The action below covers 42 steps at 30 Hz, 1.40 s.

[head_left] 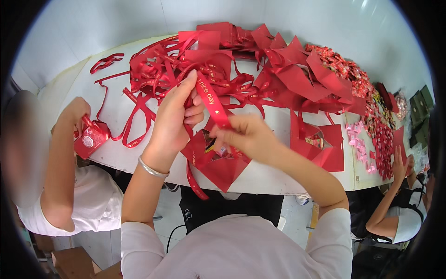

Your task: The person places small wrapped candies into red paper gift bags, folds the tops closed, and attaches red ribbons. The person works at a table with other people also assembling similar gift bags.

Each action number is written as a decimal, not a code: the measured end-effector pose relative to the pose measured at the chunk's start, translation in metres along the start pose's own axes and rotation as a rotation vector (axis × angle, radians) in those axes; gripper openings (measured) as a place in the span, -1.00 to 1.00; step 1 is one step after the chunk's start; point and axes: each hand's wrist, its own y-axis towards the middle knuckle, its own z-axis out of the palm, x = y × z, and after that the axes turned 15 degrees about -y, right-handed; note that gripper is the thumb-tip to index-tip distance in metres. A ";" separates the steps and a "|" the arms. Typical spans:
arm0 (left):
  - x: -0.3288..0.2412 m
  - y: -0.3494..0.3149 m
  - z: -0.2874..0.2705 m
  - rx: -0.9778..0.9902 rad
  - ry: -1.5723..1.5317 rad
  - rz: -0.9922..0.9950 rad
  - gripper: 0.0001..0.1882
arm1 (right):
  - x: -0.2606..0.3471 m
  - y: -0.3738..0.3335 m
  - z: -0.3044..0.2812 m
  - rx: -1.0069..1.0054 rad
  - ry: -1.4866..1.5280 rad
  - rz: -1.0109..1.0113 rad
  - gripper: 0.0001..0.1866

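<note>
A red ribbon (211, 103) with gold print is stretched between my two hands above the table. My left hand (174, 114), a silver bangle on its wrist, is closed on the ribbon's upper end, fingers curled in. Lower down, my right hand (248, 137) pinches the same ribbon between thumb and fingers. Below them, close to the table's front edge, sits a red gift box (223, 172) with its flaps apart and wrapped sweets partly visible inside. My right hand hides some of this box. A loose ribbon tail (193, 183) hangs over the front edge.
Tangled red ribbons (162, 69) lie across the white table (274, 179). Another open red box (325, 149) stands right, with red boxes (302, 69) piled behind. Wrapped sweets (376, 125) and pink bows (358, 142) lie farther right. Co-workers' hands work left, at a red box (90, 139), and far right.
</note>
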 end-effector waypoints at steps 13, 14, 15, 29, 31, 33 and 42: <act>0.030 -0.011 -0.025 0.413 0.756 1.066 -0.04 | 0.015 0.056 -0.015 -0.299 0.754 0.121 -0.79; 0.026 -0.018 -0.015 0.335 0.611 0.922 -0.29 | 0.015 0.056 -0.013 -0.317 0.767 0.151 -0.79; 0.020 -0.018 -0.014 0.392 0.767 0.935 -0.42 | 0.015 0.056 -0.011 -0.334 0.780 0.180 -0.79; -0.004 -0.031 -0.019 0.254 0.730 0.851 -0.50 | -0.001 -0.046 0.060 -0.298 -1.192 -0.066 -0.15; -0.006 -0.044 -0.014 0.266 0.538 0.833 -0.46 | -0.011 -0.046 0.048 -0.358 -1.178 0.053 -0.03; -0.016 -0.055 -0.006 0.423 0.524 0.712 -0.40 | -0.030 -0.043 0.032 -0.411 -1.131 0.111 0.02; -0.102 -0.115 -0.040 0.629 0.438 0.602 -0.62 | -0.035 -0.007 -0.011 -0.224 -1.147 0.133 0.01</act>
